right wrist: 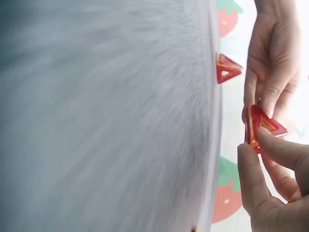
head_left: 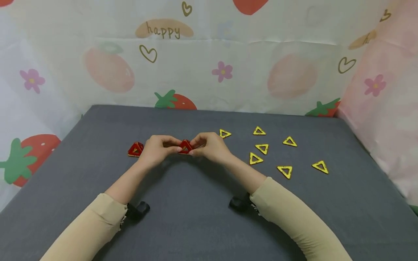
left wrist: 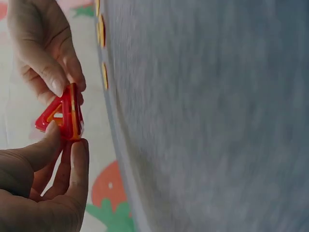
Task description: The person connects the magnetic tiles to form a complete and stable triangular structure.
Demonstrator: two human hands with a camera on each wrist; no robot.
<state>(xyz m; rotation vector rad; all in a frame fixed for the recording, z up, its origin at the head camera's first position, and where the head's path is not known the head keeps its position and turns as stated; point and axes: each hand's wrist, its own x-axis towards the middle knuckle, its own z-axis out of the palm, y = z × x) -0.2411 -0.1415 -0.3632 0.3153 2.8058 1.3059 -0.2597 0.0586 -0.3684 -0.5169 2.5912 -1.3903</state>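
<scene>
Both hands meet at the middle of the grey table and pinch one small red triangle assembly. My left hand grips it from the left, my right hand from the right. Seen from the left wrist, the red triangle assembly is folded, with orange inner edges, thumb and fingertips of both hands on it. From the right wrist the same red triangle assembly sits between the fingertips. A second red triangle pyramid rests on the table just left of my left hand, also visible as the second red pyramid.
Several flat yellow triangle frames lie scattered on the table right of my right hand, out to the farthest yellow triangle. A strawberry-print cloth backdrop walls the table at the back and both sides.
</scene>
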